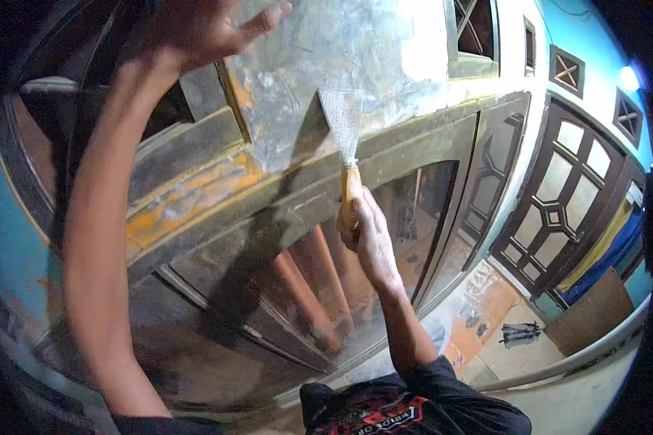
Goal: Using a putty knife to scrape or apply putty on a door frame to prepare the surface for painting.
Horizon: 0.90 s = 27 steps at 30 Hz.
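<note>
A putty knife (pixel 341 119) with a wide metal blade and a yellowish wooden handle is gripped in my right hand (pixel 371 235). Its blade points up and lies at or very close to the patchy grey-white plastered wall (pixel 290 65), just above the wooden frame (pixel 406 134); contact cannot be made out for certain. My left arm reaches up along the left side. At the top edge, my left hand (pixel 207 32) has its thumb stretched out sideways and appears empty. The picture's edge cuts off its other fingers.
Below the wall is a glazed wooden door (pixel 355 283). Orange and yellow patches mark the ledge (pixel 203 192) at left. To the right stand a dark panelled door (pixel 559 203), a brown board (pixel 591 312) and a dark folded item (pixel 521 333) on the tiled floor.
</note>
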### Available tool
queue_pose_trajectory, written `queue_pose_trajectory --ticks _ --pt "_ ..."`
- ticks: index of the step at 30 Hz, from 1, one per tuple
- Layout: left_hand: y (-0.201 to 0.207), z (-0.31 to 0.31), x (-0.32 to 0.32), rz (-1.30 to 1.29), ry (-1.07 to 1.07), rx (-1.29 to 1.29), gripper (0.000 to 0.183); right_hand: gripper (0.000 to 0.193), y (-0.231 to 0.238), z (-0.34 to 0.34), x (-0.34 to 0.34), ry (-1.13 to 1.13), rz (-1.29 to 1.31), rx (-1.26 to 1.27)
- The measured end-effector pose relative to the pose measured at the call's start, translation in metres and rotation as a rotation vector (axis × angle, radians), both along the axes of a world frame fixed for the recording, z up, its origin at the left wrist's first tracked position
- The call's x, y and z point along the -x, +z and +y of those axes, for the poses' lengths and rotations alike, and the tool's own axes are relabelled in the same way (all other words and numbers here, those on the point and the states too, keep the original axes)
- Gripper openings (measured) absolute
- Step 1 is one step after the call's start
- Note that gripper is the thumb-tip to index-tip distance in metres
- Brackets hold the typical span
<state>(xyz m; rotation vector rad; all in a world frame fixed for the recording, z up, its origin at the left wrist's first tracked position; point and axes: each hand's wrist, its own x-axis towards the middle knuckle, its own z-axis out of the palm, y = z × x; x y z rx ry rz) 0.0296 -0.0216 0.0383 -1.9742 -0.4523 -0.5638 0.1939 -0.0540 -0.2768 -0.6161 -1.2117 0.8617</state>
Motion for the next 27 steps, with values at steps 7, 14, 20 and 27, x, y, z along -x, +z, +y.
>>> queue_pose_trajectory --ticks 7,14,20,27 --pt "-0.169 -0.046 -0.034 -0.48 -0.077 0.601 0.039 0.032 0.038 -0.009 -0.02 0.08 -0.014 -0.038" --pt "-0.214 -0.046 -0.043 -0.838 -0.23 1.129 0.042 0.031 0.046 -0.019 -0.014 0.041 -0.251 -0.111" --pt "-0.225 -0.041 -0.046 -1.026 -0.322 0.915 0.041 0.024 0.067 0.02 -0.061 -0.897 -0.493 -0.407" --pt "-0.24 -0.016 -0.06 -1.059 -0.589 1.497 0.033 0.057 0.088 0.109 -0.103 -1.184 -0.55 -0.521"
